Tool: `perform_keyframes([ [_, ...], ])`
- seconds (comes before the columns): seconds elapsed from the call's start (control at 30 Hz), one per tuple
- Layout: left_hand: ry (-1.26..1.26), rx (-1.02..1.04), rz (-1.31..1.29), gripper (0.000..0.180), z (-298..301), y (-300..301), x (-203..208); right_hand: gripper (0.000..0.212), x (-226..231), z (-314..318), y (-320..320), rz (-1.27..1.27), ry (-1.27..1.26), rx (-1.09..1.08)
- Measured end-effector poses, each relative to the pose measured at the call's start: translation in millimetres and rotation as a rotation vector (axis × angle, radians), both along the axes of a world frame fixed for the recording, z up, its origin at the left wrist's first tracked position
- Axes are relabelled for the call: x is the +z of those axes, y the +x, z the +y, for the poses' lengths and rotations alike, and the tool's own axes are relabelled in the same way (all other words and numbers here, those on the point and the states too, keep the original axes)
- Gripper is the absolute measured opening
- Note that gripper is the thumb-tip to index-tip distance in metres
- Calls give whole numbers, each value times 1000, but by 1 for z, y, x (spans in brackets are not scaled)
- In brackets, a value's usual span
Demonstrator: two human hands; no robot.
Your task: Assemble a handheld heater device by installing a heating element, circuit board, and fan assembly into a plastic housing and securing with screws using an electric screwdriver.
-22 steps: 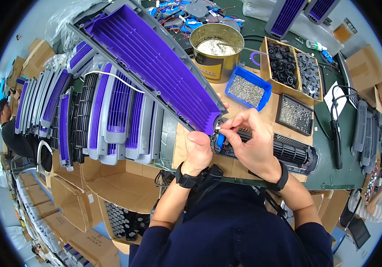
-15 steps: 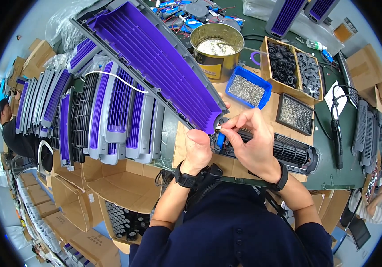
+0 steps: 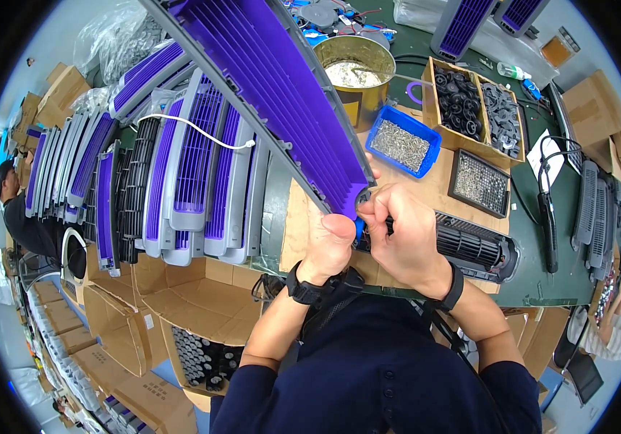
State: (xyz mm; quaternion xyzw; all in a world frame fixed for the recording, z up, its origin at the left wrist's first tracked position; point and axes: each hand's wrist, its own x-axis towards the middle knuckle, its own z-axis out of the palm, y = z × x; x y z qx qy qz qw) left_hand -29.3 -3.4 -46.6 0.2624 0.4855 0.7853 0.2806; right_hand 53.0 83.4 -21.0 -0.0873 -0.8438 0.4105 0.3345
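So the big purple louvred panel point(image 3: 281, 94) is running from about 11 o'clock down to the middle, and both hands are meeting at its lower end. The left hand point(image 3: 327, 246) is closing around the panel's corner with the thumb sticking up, bracing it. The right hand point(image 3: 403, 239) is pinching its fingertips point(image 3: 369, 210) tight on something small right at that end. I can't tell what the bit is, it's hidden. Looks to me like a fitting step at the end cap, and the next move is probably needing a steady brace and fine alignment.

Under the right hand a black cylindrical fan roller point(image 3: 473, 246) is lying toward 3 o'clock. Containers: gold tin point(image 3: 357, 69) at 12 holding pale stuff, wooden box point(image 3: 477, 101) at 1 with black plastic parts, blue tray point(image 3: 403, 141) with small silvery screws, dark tray point(image 3: 480, 183) with more tiny hardware.
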Motion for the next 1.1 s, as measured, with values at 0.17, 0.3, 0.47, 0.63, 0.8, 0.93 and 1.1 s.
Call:
perform_keyframes([
  [0.17,30,31,8,115,-1,-1,-3,21,-2,6,-1,36,-48,30],
  [0.3,107,55,-102,111,-4,-3,1,28,0,13,4,11,-273,40],
  [0.47,200,-5,-151,102,-9,-8,-1,35,6,17,16,-329,-291,102],
  [0.63,222,-66,-226,101,-9,-6,7,40,-1,7,9,-205,-126,91],
  [0.8,144,-3,-201,99,-10,-5,9,40,-3,3,10,-158,-122,16],
  [0.93,85,62,-102,94,-16,-7,7,32,-8,8,11,-260,-90,48],
  [1.1,113,78,-187,96,-19,-5,10,25,-13,4,5,-107,-74,74],
])
